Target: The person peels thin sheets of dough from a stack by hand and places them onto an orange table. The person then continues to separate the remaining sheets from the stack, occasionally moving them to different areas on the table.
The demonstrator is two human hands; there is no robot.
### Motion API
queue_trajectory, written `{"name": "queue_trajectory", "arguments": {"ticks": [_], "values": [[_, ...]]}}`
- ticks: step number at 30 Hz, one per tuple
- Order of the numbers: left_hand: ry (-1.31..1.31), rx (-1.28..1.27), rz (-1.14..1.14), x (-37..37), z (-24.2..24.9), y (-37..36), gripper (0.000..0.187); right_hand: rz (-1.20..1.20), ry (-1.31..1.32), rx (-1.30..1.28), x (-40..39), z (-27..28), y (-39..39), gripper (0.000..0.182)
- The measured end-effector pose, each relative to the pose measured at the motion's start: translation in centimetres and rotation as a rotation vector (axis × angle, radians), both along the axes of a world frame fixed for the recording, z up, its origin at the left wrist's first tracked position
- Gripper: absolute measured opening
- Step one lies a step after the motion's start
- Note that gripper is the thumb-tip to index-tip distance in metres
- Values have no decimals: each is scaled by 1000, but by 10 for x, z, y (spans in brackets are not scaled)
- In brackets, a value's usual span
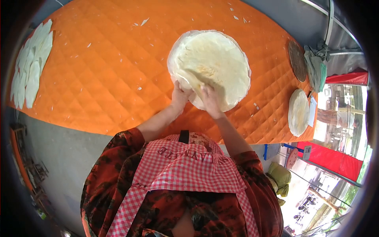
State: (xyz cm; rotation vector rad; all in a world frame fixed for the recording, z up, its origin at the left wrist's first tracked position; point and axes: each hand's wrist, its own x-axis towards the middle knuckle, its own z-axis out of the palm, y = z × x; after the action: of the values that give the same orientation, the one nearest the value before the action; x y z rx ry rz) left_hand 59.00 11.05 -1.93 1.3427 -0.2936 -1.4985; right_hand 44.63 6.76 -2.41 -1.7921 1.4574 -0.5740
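A stack of thin, round flatbreads (221,59) lies on the orange quilted cover in front of me. The near left edge of the top sheet is raised and folded over. My left hand (181,95) is closed on that raised edge, its thumb upward. Just to the right, my right hand (210,99) has its fingers curled against the fold of the same sheet. Parts of the fingers of both hands are hidden by the flatbread or by the hands themselves.
Folded pale sheets (33,65) lie at the table's far left. At the right edge are another round flatbread stack (299,112), a round brown ridged mat (297,61) and a grey-green cloth (315,69). Crumbs dot the orange cover (114,79).
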Motion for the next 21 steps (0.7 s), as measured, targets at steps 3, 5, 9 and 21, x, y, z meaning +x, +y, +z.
{"name": "queue_trajectory", "arguments": {"ticks": [3, 5, 9, 21], "values": [[-32, -15, 11, -1, 1, -3, 73, 155, 114, -263, 9, 4, 18, 51], [-14, -90, 32, -3, -16, -1, 75, 177, 198, -318, 8, 0, 26, 56], [-138, -91, 8, -4, -40, -2, 73, 215, 215, -336, 1, -11, 20, 51], [-371, 16, 9, -6, -38, -3, 67, -11, 76, 170, -103, 281, -255, 30]]}}
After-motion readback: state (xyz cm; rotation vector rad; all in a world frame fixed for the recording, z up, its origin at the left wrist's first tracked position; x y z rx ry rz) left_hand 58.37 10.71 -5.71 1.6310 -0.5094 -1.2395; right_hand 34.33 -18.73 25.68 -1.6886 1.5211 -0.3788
